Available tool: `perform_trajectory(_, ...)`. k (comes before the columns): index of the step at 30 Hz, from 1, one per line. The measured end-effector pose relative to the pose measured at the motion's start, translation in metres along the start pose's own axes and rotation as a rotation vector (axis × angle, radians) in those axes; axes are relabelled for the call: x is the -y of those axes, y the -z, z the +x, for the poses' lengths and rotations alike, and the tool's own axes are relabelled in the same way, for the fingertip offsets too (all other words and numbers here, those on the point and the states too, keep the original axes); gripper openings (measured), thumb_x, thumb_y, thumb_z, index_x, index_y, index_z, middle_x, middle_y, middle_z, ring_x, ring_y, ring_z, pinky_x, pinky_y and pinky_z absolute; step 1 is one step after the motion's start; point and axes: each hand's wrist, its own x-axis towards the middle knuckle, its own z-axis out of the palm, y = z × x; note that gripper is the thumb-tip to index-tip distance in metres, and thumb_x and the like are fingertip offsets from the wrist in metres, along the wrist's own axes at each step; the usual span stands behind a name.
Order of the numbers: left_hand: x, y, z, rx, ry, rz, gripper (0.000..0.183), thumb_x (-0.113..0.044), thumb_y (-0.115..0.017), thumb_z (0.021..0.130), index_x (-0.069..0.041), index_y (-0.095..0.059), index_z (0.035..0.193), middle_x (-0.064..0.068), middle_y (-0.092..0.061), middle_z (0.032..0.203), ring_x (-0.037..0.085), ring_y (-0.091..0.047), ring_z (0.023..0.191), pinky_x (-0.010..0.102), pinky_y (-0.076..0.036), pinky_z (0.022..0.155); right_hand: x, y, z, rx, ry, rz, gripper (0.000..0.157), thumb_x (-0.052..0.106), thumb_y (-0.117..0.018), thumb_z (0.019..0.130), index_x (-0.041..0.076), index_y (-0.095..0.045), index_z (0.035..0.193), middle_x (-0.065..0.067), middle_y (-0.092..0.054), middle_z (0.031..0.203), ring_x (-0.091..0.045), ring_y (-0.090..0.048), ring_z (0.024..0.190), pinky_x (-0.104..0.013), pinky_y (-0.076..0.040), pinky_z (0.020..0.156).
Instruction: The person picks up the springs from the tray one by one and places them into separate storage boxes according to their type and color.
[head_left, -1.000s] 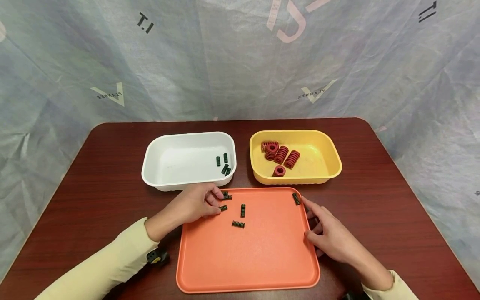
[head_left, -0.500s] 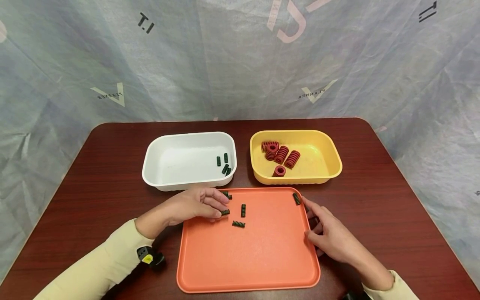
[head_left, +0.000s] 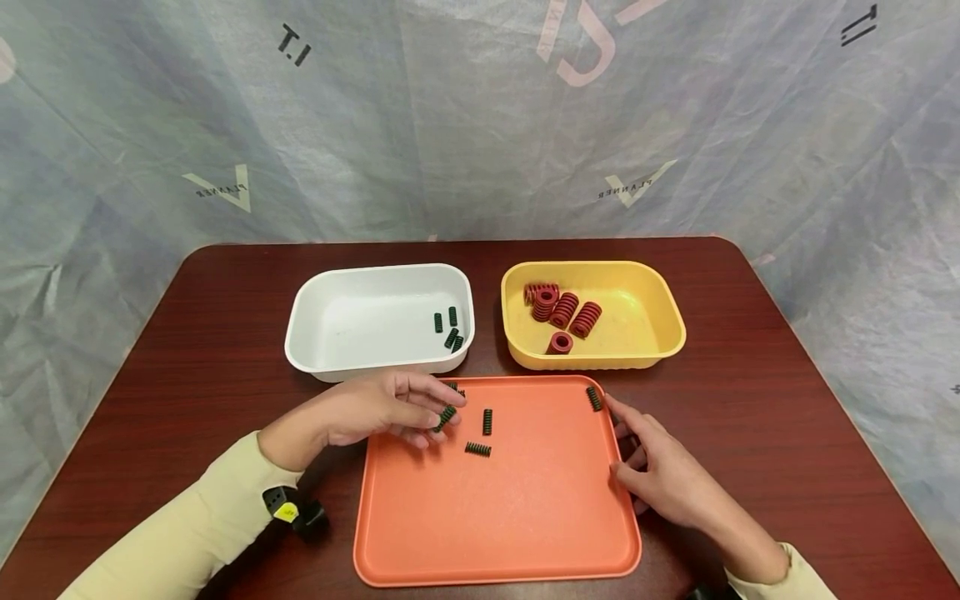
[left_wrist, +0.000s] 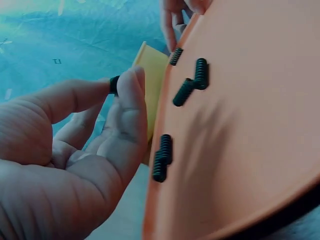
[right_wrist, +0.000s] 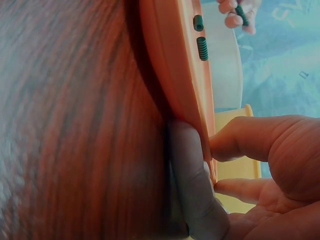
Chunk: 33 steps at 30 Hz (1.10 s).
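Note:
Over the upper left of the orange tray (head_left: 495,525), my left hand (head_left: 367,410) pinches a small dark green spring (head_left: 446,417) between thumb and fingers. In the left wrist view, one end of that spring (left_wrist: 114,85) shows at the fingertips. My right hand (head_left: 671,473) grips the tray's right edge, thumb on one face and a finger along the other in the right wrist view. Lying on the tray are more green springs: an upright one (head_left: 487,422), a crosswise one (head_left: 477,449) and one by the top right corner (head_left: 593,398). Two (left_wrist: 162,157) lie together near the rim, partly hidden by my left hand in the head view.
Behind the tray, a white bin (head_left: 330,321) holds several green springs (head_left: 452,337) at its right end. Beside it, a yellow bin (head_left: 637,325) contains several thick red springs (head_left: 585,319). Everything stands on a dark red wooden table (head_left: 780,417), with a grey sheet behind.
My left hand has drawn slightly left and toward me, lifting the pinched green spring off the tray and tilting it upward. My right hand stays on the tray edge.

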Motion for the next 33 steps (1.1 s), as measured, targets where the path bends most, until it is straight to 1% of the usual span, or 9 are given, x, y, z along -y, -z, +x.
perform_trajectory(5, -0.013, 0.006, -0.004, -0.007, -0.029, 0.003, 0.045, 0.001, -0.065, 0.098, 0.012, -0.054, 0.140, 0.024, -0.068, 0.125, 0.023, -0.072, 0.096, 0.037, -0.063, 0.084, 0.002, 0.000, 0.001, 0.002, -0.003, -0.007, 0.085, -0.007, -0.066, 0.092, 0.012, -0.025, 0.164, -0.025, -0.045, 0.123, -0.022, -0.068, 0.076, -0.036, -0.059, 0.044)
perform_trajectory(9, -0.025, 0.016, -0.009, -0.019, -0.066, 0.009, 0.048, 0.001, -0.064, 0.099, 0.012, -0.051, 0.143, 0.019, -0.069, 0.122, 0.026, -0.072, 0.101, 0.039, -0.062, 0.087, 0.003, 0.000, 0.001, 0.002, -0.015, -0.008, 0.085, -0.008, -0.065, 0.092, 0.013, -0.025, 0.164, -0.025, -0.044, 0.124, -0.022, -0.069, 0.075, -0.037, -0.060, 0.044)
perform_trajectory(12, -0.036, 0.026, -0.012, -0.052, -0.093, 0.000, 0.046, 0.000, -0.064, 0.099, 0.008, -0.053, 0.143, 0.016, -0.069, 0.123, 0.028, -0.072, 0.105, 0.039, -0.061, 0.089, 0.003, 0.000, 0.001, 0.006, -0.010, -0.003, 0.086, -0.008, -0.064, 0.091, 0.013, -0.024, 0.164, -0.025, -0.044, 0.124, -0.022, -0.069, 0.075, -0.037, -0.059, 0.044)
perform_trajectory(16, -0.050, 0.042, -0.012, -0.133, -0.108, -0.037, 0.041, 0.002, -0.061, 0.101, 0.002, -0.058, 0.142, 0.013, -0.068, 0.124, 0.026, -0.072, 0.107, 0.038, -0.061, 0.092, 0.002, 0.001, -0.001, 0.009, -0.014, 0.006, 0.086, -0.007, -0.064, 0.092, 0.013, -0.024, 0.164, -0.025, -0.044, 0.124, -0.022, -0.069, 0.074, -0.038, -0.059, 0.044)
perform_trajectory(19, -0.057, 0.055, -0.009, -0.188, -0.108, -0.060, 0.041, 0.004, -0.057, 0.103, 0.002, -0.056, 0.143, 0.011, -0.067, 0.124, 0.024, -0.072, 0.106, 0.038, -0.060, 0.093, 0.002, 0.002, -0.003, 0.004, -0.023, 0.008, 0.085, -0.006, -0.065, 0.093, 0.014, -0.024, 0.164, -0.025, -0.044, 0.125, -0.022, -0.069, 0.075, -0.038, -0.059, 0.043)
perform_trajectory(23, -0.063, 0.070, -0.007, -0.242, -0.101, -0.056, 0.043, 0.003, -0.055, 0.104, 0.003, -0.051, 0.147, 0.012, -0.066, 0.126, 0.023, -0.072, 0.105, 0.038, -0.059, 0.095, 0.002, 0.003, -0.003, 0.001, -0.022, 0.008, 0.084, -0.006, -0.066, 0.093, 0.014, -0.025, 0.164, -0.025, -0.044, 0.126, -0.022, -0.069, 0.076, -0.038, -0.059, 0.043)
perform_trajectory(28, -0.071, 0.083, -0.006, -0.280, -0.096, -0.045, 0.046, 0.002, -0.056, 0.104, 0.004, -0.048, 0.149, 0.011, -0.065, 0.126, 0.024, -0.072, 0.105, 0.037, -0.060, 0.094, 0.004, 0.003, -0.001, 0.008, -0.016, 0.017, 0.084, -0.007, -0.065, 0.094, 0.014, -0.024, 0.164, -0.025, -0.045, 0.125, -0.022, -0.069, 0.075, -0.038, -0.059, 0.043)
perform_trajectory(33, -0.077, 0.093, -0.004, -0.309, -0.072, -0.045, 0.048, 0.002, -0.055, 0.105, 0.005, -0.044, 0.151, 0.010, -0.065, 0.125, 0.022, -0.072, 0.105, 0.034, -0.060, 0.094, 0.004, 0.003, 0.000, 0.016, -0.022, 0.024, 0.084, -0.007, -0.065, 0.094, 0.014, -0.024, 0.164, -0.025, -0.045, 0.125, -0.022, -0.069, 0.076, -0.038, -0.059, 0.044)
